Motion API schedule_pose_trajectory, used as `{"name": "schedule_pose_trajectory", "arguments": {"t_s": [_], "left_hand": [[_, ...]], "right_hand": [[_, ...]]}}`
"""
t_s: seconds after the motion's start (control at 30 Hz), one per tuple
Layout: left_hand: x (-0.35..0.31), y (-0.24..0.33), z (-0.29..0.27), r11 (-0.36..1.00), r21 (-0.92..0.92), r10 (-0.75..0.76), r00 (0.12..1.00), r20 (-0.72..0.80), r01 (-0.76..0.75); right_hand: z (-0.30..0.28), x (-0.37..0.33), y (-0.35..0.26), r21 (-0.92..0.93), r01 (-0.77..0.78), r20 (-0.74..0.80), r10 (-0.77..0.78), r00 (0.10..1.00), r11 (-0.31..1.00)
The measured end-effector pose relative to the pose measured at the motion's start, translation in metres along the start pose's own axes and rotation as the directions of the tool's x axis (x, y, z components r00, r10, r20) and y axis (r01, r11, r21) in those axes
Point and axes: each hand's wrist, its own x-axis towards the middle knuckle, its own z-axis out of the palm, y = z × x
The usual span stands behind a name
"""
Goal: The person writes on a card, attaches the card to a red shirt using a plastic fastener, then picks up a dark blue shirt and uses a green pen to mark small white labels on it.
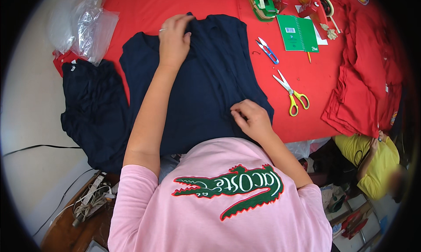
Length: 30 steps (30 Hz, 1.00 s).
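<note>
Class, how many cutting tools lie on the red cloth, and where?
2: yellow-handled scissors, right of the spread-out dark blue garment, and blue snips beyond them, left of the green notebook. Others may be hidden.

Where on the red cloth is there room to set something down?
Bare red cloth shows beyond the spread navy garment, between the clear plastic bag and green device; another patch lies between the yellow-handled scissors and red garments. The upper right, around the green notebook, is crowded.

the left hand lies at the top of a navy garment, the right hand, fingers curled, at its lower right; scissors and snips sit alongside on the red-covered bench.
</note>
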Motion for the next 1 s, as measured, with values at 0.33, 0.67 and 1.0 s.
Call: {"name": "schedule_pose_trajectory", "arguments": {"t_s": [0.33,0.67,1.0], "left_hand": [[0.007,0.056,0.011,0.896,-0.268,0.444,0.706,0.551,-0.354],[0.084,0.03,0.035,0.854,0.054,0.366,0.673,0.643,-0.517],[0.076,-0.003,0.016,0.957,-0.114,0.291,0.891,0.35,-0.268]], "right_hand": [[-0.028,0.007,0.007,-0.368,-0.306,-0.162,0.263,0.951,0.878],[-0.021,-0.017,0.051,0.589,-0.516,-0.061,0.671,0.739,0.622],[-0.02,-0.02,0.022,0.325,-0.354,-0.296,0.45,0.843,0.877]]}}
